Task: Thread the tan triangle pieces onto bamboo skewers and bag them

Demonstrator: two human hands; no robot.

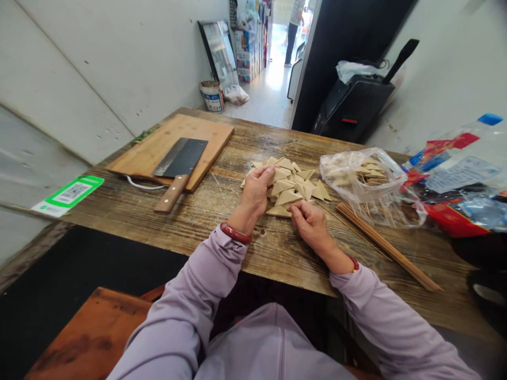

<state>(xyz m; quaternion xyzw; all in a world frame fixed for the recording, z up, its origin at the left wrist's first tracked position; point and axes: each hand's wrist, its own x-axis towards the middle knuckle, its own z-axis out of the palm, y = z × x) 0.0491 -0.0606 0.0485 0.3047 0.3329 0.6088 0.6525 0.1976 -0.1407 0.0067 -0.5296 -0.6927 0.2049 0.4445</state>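
Observation:
A loose pile of flat tan triangles (pixel 295 184), which look like dried tofu pieces, lies on the wooden table between my hands. My left hand (pixel 253 194) is at the pile's left side, thumb and fingers pinched on one tan triangle. At the pile's near right edge, my right hand (pixel 312 226) is closed in a pinch; what its fingertips hold is too small to make out. To its right lies a bundle of thin wooden skewers (pixel 390 248), with a few loose skewers beside it. A clear plastic bag (pixel 380 158) behind the bundle contains similar triangles on skewers.
On the left, a cleaver (pixel 181 158) rests on a wooden cutting board (pixel 212 126), its handle over the near edge. Plastic bottles and red packaging (pixel 455 214) crowd the right end. A green-framed code card (pixel 73 194) lies at the left edge. A person (pixel 293 31) stands beyond the doorway.

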